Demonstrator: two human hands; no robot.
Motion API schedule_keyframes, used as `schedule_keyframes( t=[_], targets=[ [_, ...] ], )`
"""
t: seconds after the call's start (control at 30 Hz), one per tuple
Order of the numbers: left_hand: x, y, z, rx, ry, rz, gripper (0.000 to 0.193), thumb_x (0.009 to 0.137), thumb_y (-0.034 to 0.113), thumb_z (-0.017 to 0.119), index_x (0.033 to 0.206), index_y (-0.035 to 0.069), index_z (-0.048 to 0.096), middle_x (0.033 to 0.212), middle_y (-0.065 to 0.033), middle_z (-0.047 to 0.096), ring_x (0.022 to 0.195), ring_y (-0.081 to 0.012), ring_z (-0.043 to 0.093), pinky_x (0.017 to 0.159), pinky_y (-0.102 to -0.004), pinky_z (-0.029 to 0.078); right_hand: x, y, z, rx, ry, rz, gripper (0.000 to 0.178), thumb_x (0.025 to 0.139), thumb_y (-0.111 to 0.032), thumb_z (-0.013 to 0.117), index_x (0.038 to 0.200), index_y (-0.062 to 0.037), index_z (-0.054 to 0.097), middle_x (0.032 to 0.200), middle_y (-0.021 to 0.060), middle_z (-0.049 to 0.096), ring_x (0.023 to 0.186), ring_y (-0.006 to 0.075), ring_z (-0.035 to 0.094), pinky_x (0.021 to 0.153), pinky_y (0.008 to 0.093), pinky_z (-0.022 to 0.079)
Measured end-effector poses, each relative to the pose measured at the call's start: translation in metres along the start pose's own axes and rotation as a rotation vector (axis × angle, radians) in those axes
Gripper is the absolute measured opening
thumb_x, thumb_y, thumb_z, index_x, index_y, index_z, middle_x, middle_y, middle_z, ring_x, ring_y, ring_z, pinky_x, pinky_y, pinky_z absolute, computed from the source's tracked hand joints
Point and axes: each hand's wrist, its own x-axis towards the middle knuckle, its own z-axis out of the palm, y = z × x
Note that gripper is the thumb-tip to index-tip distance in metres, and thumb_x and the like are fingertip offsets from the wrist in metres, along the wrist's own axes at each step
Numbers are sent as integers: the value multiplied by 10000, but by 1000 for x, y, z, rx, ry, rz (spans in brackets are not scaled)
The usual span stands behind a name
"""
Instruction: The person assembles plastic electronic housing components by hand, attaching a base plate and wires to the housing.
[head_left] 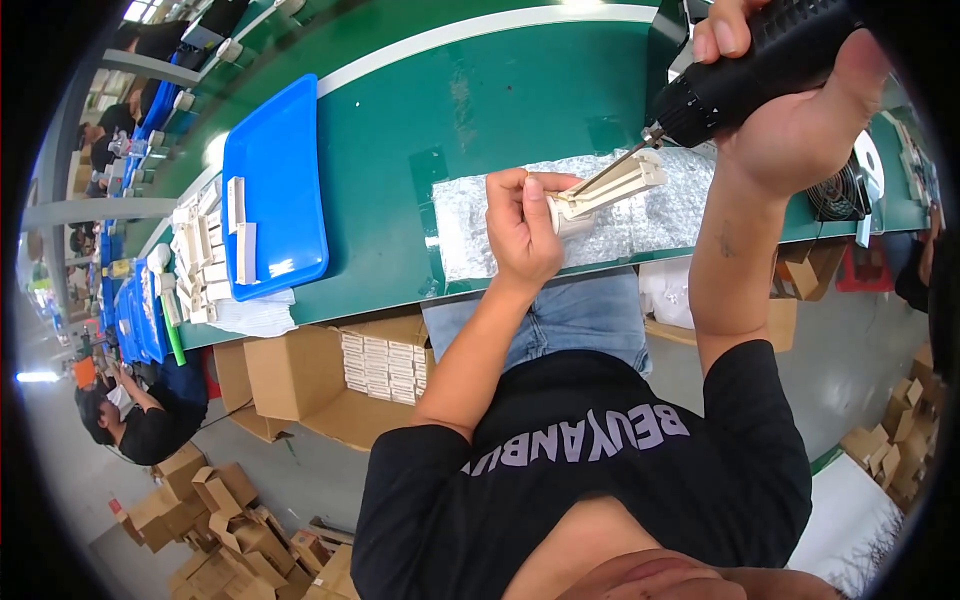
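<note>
My right hand (790,140) is wrapped round a black electric screwdriver (700,105) at the upper right. Its long thin bit slants down to the left, and the tip reaches a long off-white plastic housing (625,185) close to my left fingers. Closed on the near-left end of that housing, my left hand (524,225) keeps it tilted above a sheet of bubble wrap (465,240). A rounded white part shows under the housing beside my fingers. Whether a screw sits at the bit's tip is too small to tell.
A blue tray (300,200) on the green table (400,120) holds two white plastic pieces. More white parts (200,245) are piled left of it. An open carton (300,385) of stacked white pieces stands below the table edge. A small black fan (838,195) is at right. Another person (150,425) sits at far left.
</note>
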Motion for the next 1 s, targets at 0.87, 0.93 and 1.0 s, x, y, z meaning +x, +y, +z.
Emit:
schedule_keyframes(
  t=[0.87,0.93,1.0],
  targets=[
    [0,1,3,-9,3,-20,91,1011,83,417,1046,5,386,869,-171,681,787,-152,623,727,-270,485,4,14,-22,663,-111,148,677,948,-680,334,867,-26,491,583,54,515,438,138,493,458,220,452],
    [-1,3,-1,-49,12,-72,87,1008,87,433,1011,0,424,885,-163,680,794,-150,620,731,-271,486,16,3,-39,934,-247,146,656,974,-638,319,877,-11,487,576,60,507,423,146,482,443,208,442],
    [-3,2,-2,-48,9,-76,93,1006,89,442,982,0,446,895,-155,680,798,-149,619,736,-270,488,22,1,-60,540,-182,5,511,1013,-501,391,918,-9,490,676,73,553,451,121,523,411,230,450]
  ],
)
